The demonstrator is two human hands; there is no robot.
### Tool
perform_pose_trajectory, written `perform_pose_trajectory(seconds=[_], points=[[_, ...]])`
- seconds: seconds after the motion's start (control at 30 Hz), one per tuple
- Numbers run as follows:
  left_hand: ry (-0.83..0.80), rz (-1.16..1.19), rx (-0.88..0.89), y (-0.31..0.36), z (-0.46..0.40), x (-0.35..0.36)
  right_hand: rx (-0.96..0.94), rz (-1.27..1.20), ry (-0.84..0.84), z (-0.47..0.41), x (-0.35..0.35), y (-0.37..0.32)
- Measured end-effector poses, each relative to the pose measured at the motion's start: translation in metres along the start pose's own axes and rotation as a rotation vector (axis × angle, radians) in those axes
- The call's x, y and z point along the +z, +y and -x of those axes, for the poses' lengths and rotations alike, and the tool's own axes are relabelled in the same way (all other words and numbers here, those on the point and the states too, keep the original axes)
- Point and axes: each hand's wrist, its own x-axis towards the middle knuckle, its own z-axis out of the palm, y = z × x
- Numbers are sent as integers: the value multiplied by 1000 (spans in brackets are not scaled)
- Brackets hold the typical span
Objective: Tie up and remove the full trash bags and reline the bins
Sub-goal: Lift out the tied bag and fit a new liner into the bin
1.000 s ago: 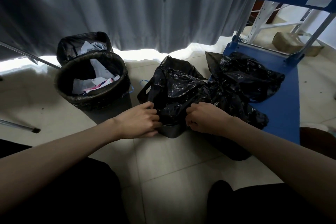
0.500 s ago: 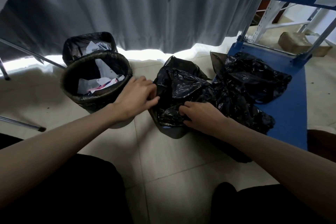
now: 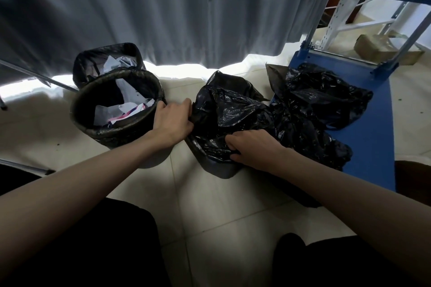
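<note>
Grey curtain [image 3: 140,18] hung behind the bins. Your right hand [image 3: 251,148] pinched the black liner [image 3: 233,114] at the small bin's near rim; your left hand [image 3: 173,121] gripped its left edge, just right of the paper-filled round bin [image 3: 116,109].

Both bare forearms reaching fwd from bottom corners, converging toward centre. Left hand [image 3: 173,121] back-up, fingers pointing to 1 o'clock and curled at the tips, gripping black plastic. Right hand [image 3: 253,148] at 4 o'clock of left hand, close by, knuckles up, fingers curled under to 9 o'clock, pinching plastic.
</note>
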Motion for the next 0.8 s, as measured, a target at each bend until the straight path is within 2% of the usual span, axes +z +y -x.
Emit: perform_pose_trajectory(seconds=[0.1,0.3,0.4,0.47,0.53,0.63,0.7,0.8], points=[[49,-131,12,-6,2,-2,13,13,-13,-2,0,3],[-6,-44,-128,-18,7,1,32,42,-39,-7,2,3],[5,-73,-114,-21,9,0,32,52,-44,-7,3,2],[94,-206,32,-21,9,-1,36,57,-47,-8,3,2],[149,-323,276,-19,8,-2,41,54,-53,-8,2,1],[79,-382,605,-16,6,0,40,50,-50,-7,2,1],[38,-418,702,-16,7,1,34,45,-46,-6,2,1],[20,-451,711,-17,7,-5,33,45,-44,-5,1,2]])
